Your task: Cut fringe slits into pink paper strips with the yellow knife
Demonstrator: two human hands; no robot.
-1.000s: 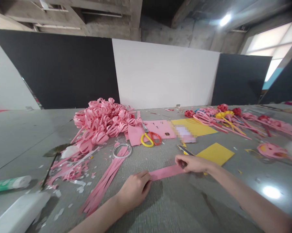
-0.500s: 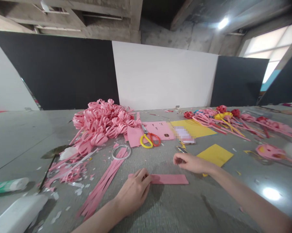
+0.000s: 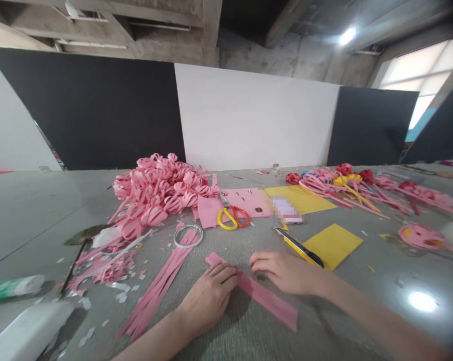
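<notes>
A flat pink paper strip [image 3: 269,299] lies aslant on the grey table, its near end to the right. My left hand [image 3: 211,296] is closed on it near its far end, fingers curled over the paper. My right hand [image 3: 286,273] is just right of the strip, fingers loosely bent and a little apart, holding nothing that I can see. Beyond my right hand rests a yellow and black utility knife [image 3: 299,246], blade end pointing away to the left. Scissors [image 3: 234,217] with one yellow and one red handle lie on pink paper [image 3: 256,203] further back.
A tape roll [image 3: 187,235] sits on narrow pink strips [image 3: 158,296] at left. Behind is a heap of looped pink paper [image 3: 162,188]. Yellow sheets [image 3: 335,245], a blurred phone-like object [image 3: 286,208] and paper flowers [image 3: 346,180] are at right; a glue tube [image 3: 15,287] is far left.
The pink strip has turned, its right end swinging toward me. My right hand has moved left and nearer, toward the strip, uncovering the utility knife. My left hand has stayed on the paper.
</notes>
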